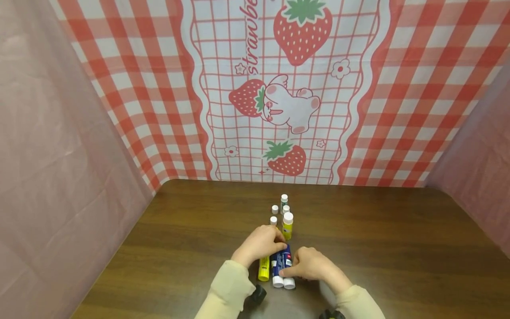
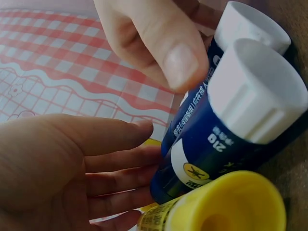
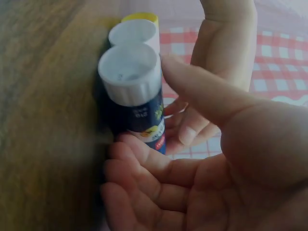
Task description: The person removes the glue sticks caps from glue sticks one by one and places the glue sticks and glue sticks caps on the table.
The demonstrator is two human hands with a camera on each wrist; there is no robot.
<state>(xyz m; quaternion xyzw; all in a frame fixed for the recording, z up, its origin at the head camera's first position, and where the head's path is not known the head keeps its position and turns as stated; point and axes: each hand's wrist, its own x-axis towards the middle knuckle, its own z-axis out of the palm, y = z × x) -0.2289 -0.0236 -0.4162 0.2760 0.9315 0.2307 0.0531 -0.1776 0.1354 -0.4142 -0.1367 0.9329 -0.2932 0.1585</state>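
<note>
Two dark blue glue sticks with white ends lie side by side on the table, the left one (image 1: pixel 277 266) touching the right one (image 1: pixel 287 261). My right hand (image 1: pixel 312 264) pinches the right blue glue stick (image 3: pixel 147 118), thumb above and fingers along its outer side. My left hand (image 1: pixel 260 243) reaches over their far ends, its fingers fairly straight and touching the blue glue stick (image 2: pixel 192 154) in the left wrist view. Left of the pair lies a yellow glue stick (image 1: pixel 264 268), partly under the left hand.
Behind the hands stand a yellow tube with a white cap (image 1: pixel 287 227), a small green bottle (image 1: pixel 284 204) and several other white-capped pieces, one cap (image 1: pixel 275 209) among them. The brown table (image 1: pixel 179 239) meets a strawberry-patterned cloth (image 1: pixel 279 133) at its back edge.
</note>
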